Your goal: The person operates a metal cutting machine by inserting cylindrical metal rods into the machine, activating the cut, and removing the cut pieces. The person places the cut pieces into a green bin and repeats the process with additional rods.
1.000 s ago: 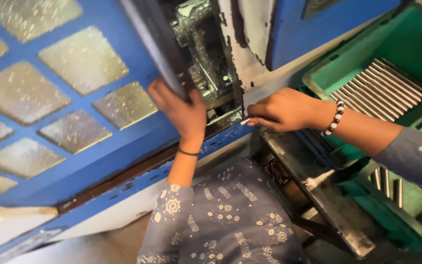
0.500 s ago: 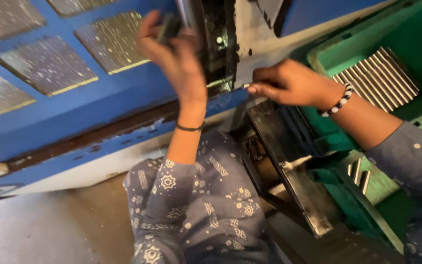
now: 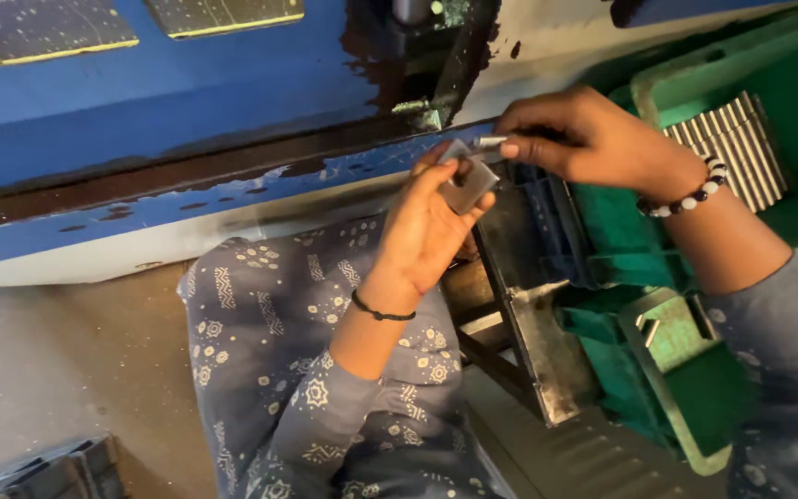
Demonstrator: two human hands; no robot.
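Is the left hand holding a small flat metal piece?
Yes, the left hand pinches a small flat metal piece between thumb and fingers.

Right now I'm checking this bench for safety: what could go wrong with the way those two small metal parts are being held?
The left hand grips a small flat metal piece by its edge while the right hand pinches a thin metal pin at its tip. Either could slip and fall onto the lap or floor. Both hands work close under the blue machine, where fingers might get caught. The row of metal rods lies by the right wrist and could be knocked.
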